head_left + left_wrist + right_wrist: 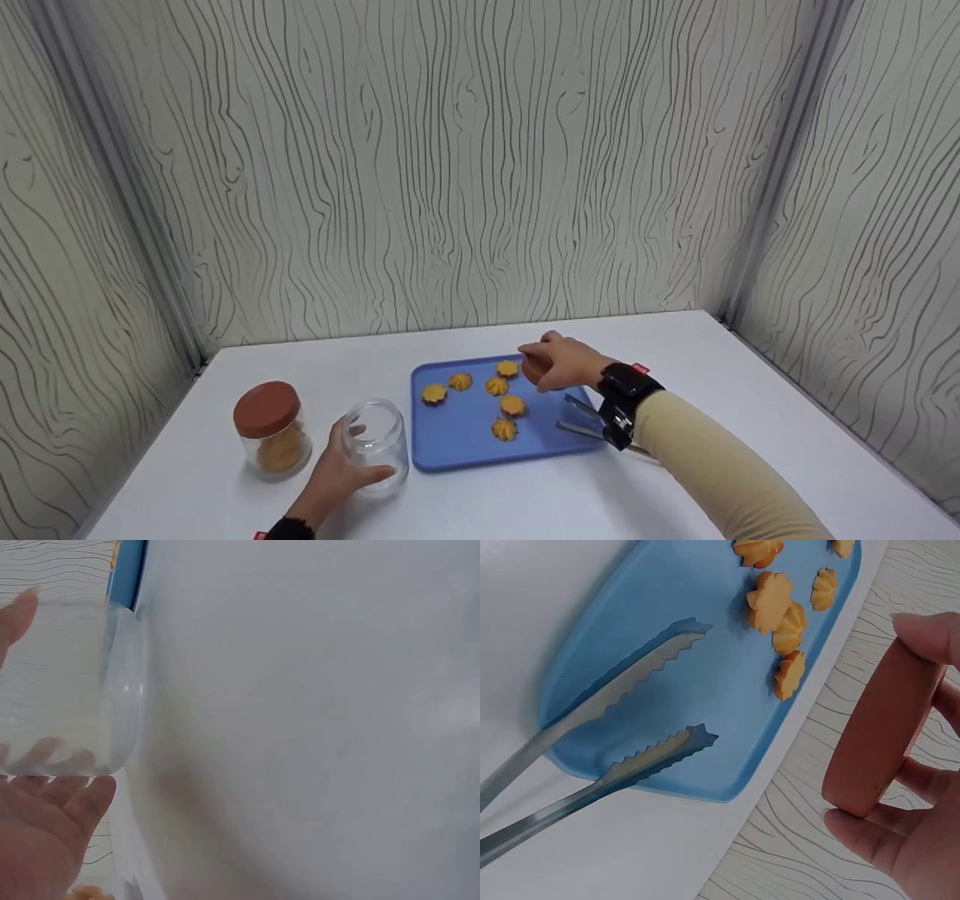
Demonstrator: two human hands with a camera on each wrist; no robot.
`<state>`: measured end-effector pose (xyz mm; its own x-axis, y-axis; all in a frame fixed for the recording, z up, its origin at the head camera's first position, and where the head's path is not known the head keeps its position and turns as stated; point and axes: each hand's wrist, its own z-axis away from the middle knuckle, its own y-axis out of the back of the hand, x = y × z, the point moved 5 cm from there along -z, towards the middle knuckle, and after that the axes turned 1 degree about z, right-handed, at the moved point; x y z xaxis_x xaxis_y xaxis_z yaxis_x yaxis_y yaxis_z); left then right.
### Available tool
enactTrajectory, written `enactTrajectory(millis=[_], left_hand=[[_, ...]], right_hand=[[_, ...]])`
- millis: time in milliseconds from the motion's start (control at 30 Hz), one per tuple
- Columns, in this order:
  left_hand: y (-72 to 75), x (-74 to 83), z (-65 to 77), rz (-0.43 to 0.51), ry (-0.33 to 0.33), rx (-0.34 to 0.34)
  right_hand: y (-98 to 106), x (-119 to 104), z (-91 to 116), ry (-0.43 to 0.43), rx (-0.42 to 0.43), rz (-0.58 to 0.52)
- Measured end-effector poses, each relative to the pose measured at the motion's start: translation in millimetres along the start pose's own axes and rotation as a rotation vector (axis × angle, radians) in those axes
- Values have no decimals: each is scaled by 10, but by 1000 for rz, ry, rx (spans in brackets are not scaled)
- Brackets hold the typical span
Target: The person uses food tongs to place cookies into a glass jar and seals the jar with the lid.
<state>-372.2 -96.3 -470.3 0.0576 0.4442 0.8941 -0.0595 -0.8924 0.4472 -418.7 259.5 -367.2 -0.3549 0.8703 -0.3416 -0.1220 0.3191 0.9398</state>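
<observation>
My left hand (335,471) curls its fingers and thumb round a clear, lidless jar (381,450) left of the blue tray. In the left wrist view the jar (67,690) shows nothing inside it. Held by its edge in my right hand (568,363) is a reddish-brown round lid (535,367), raised over the tray's far right part. The right wrist view has the lid (877,731) on edge between thumb and fingers.
The blue tray (457,442) bears several flower-shaped cookies (504,429). Metal tongs (630,690) lie with serrated tips over its right end. A second jar (277,442), brown-lidded with cookies inside, stands at left. Patterned walls (465,165) enclose the white table (525,495).
</observation>
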Motion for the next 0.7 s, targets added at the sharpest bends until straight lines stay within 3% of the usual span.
enactTrajectory(millis=[700], left_hand=[[-15, -12, -17, -21, 39, -16]], right_hand=[[17, 384, 138, -66, 69, 21]])
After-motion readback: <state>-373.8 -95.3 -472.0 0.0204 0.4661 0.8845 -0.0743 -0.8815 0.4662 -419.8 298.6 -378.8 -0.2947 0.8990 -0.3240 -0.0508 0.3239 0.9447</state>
